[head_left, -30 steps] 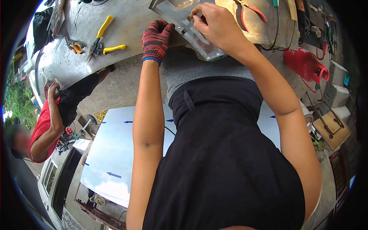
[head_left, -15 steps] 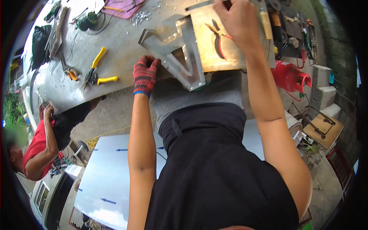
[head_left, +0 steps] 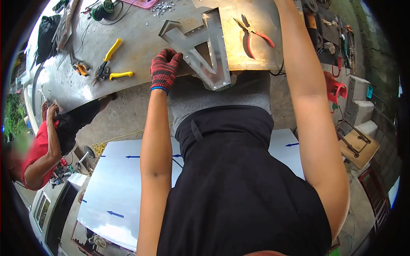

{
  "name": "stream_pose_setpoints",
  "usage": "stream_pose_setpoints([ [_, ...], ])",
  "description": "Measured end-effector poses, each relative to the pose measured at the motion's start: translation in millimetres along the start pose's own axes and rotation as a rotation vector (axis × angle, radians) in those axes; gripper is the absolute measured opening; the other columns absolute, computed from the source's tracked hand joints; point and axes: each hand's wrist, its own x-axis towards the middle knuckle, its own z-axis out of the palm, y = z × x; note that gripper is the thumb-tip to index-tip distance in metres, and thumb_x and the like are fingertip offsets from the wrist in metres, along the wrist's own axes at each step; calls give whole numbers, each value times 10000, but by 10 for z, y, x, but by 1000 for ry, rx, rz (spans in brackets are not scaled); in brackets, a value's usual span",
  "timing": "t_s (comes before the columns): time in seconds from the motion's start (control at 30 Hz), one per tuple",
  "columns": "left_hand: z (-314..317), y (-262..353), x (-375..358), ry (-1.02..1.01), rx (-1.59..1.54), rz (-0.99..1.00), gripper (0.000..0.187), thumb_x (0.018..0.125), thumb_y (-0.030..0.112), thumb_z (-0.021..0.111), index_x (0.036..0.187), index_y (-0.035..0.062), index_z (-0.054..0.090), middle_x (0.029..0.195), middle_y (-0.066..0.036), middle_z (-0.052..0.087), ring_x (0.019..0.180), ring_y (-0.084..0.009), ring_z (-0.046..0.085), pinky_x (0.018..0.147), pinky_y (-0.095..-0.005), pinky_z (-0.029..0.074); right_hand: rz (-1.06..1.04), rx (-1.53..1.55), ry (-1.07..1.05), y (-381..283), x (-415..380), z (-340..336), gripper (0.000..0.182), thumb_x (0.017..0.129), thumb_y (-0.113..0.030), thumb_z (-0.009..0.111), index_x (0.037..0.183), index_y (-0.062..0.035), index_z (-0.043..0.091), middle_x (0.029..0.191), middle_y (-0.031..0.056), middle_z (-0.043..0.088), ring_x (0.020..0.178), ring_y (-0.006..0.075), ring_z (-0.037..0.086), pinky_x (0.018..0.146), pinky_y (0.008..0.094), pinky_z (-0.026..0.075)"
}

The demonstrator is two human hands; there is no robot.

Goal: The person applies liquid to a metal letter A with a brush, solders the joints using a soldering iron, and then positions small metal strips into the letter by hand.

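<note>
My left hand, in a red-and-black knit glove, rests on the workbench with its fingers curled in. Its fingertips are beside the left edge of a sheet-metal letter shape with raised walls and a triangular opening; whether they pinch anything is hidden. My right forearm reaches past the top edge, so that hand is out of sight. Needle-nose pliers with red handles lie spread on a yellowish board to the right of the metal letter.
Yellow-handled snips and orange-handled pliers lie left on the metal workbench. A green wire spool and small metal pieces are farther back. A person in a red top works at the left. A red gas cylinder stands right.
My right hand has gone from above the board up out of the frame, leaving both red plier handles showing. The view has shifted slightly. My left hand stays beside the metal letter.
</note>
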Motion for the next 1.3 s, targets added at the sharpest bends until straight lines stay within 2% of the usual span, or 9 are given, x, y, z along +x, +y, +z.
stream_pose_setpoints([
  [0.13,-4,-65,41,-8,-2,20,349,855,357,812,1058,81,741,955,-130,771,922,-298,730,884,-410,546,-125,-81,317,628,-325,-366,482,949,-347,730,1262,11,651,1192,220,659,1196,386,581,1012,495,456],
  [0.17,-32,-29,23,-15,7,30,348,858,358,808,1053,78,740,945,-133,767,923,-304,729,877,-414,547,-120,-179,472,779,-464,-461,405,954,-313,741,1193,10,687,1079,197,708,1050,338,667,919,460,521],
  [0.2,-21,-45,23,-1,-5,34,336,860,346,808,1047,75,738,939,-130,766,909,-297,727,869,-409,547,-250,-262,471,1099,-460,-581,347,894,-318,753,1054,-11,729,900,153,715,831,338,692,857,469,512],
  [0.27,4,-95,38,5,-54,50,310,867,320,810,1034,70,734,926,-121,764,878,-277,718,851,-399,544,-55,-172,329,1629,-676,-677,496,872,-379,769,1196,-13,685,1053,111,725,1113,320,607,1033,495,404],
  [0.4,-24,0,-7,11,-43,50,276,884,290,808,1021,65,727,910,-103,760,838,-242,694,831,-385,535,117,-72,171,2080,-1039,-631,470,875,-343,781,1214,-31,686,1046,160,715,1033,342,657,953,456,484],
  [0.67,-30,-5,6,8,-49,28,313,887,321,806,1024,52,721,890,-101,752,836,-238,694,843,-385,536,200,-154,-50,2005,-1036,-388,583,871,-394,786,1310,-36,648,1224,216,650,1187,426,583,1059,487,447],
  [0.83,-39,20,8,-17,-18,18,326,876,326,802,1065,69,735,959,-125,772,912,-266,731,877,-392,547,186,-58,-113,2189,-880,-247,455,878,-346,778,1152,11,713,1020,269,733,975,412,720,900,473,542],
  [1.0,-63,51,11,-36,44,3,394,875,407,779,1102,87,743,1014,-134,776,979,-275,736,920,-396,541,321,366,-144,1994,-1011,-469,388,947,-151,755,1238,66,617,994,134,722,788,134,727,632,244,575],
  [1.3,-80,175,-6,-44,55,-63,373,887,384,794,1125,100,754,1053,-113,786,1002,-247,740,965,-383,531,213,398,-471,509,-1977,-1627,410,941,-213,776,1229,27,610,1052,99,733,819,125,695,664,259,514],
])
